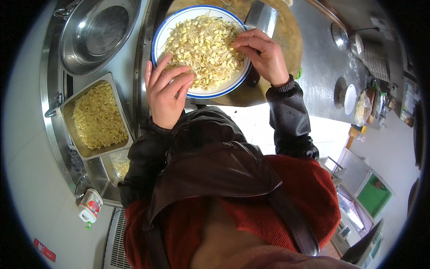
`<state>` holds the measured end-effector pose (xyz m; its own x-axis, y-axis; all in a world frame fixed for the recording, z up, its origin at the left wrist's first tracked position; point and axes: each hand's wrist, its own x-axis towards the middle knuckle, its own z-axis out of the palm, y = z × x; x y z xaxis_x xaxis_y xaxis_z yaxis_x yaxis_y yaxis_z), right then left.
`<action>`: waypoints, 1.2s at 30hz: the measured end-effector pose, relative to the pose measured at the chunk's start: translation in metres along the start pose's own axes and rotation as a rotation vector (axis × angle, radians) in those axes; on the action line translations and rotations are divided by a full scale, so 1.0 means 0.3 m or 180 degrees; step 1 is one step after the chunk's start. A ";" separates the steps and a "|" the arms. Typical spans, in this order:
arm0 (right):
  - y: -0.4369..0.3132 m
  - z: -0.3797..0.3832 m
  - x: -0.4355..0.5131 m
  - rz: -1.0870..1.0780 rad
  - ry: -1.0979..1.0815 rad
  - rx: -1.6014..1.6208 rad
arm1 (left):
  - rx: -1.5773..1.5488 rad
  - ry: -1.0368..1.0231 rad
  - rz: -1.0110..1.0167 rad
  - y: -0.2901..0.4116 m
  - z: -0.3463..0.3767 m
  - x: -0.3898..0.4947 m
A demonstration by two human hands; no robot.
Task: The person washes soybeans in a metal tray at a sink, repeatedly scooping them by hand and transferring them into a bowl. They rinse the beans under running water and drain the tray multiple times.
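A white plate with a blue rim holds a heap of soybean sprouts and rests on a round wooden chopping board. My left hand lies over the plate's lower left edge, fingers spread, fingertips at the sprouts. At the plate's right side is my right hand, its thumb and fingertips close together at the edge of the heap; whether sprouts are pinched between them is not clear. Behind that hand a cleaver lies on the board, its blade partly covered by the plate and hand.
To the left stand a large metal basin and a steel pan full of sprouts, above another metal container with some sprouts. A white jug is at lower left. A small white dish stands on the steel counter at right.
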<state>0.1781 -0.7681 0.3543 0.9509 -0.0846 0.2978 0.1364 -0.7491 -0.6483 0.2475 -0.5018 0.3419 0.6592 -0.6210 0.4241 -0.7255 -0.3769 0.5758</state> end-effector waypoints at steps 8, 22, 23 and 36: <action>-0.011 0.091 0.258 -0.0681 -0.0196 0.0100 | 0.0035 0.0287 0.0245 -0.057 0.094 0.158; -0.015 -0.007 -0.079 -0.0171 -0.0016 -0.0531 | 0.0438 0.0504 -0.0374 -0.003 0.044 -0.003; -0.012 -0.012 -0.088 0.0003 0.0305 -0.0407 | 0.0383 0.0573 -0.0417 0.003 0.037 -0.013; -0.016 0.003 -0.108 0.0517 0.1128 -0.1046 | 0.0824 0.0526 -0.0419 0.013 -0.004 -0.015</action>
<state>0.1470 -0.7613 0.3471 0.7921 -0.3922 0.4677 -0.1543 -0.8700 -0.4683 0.2421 -0.4996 0.3430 0.7583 -0.4436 0.4777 -0.6442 -0.6218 0.4454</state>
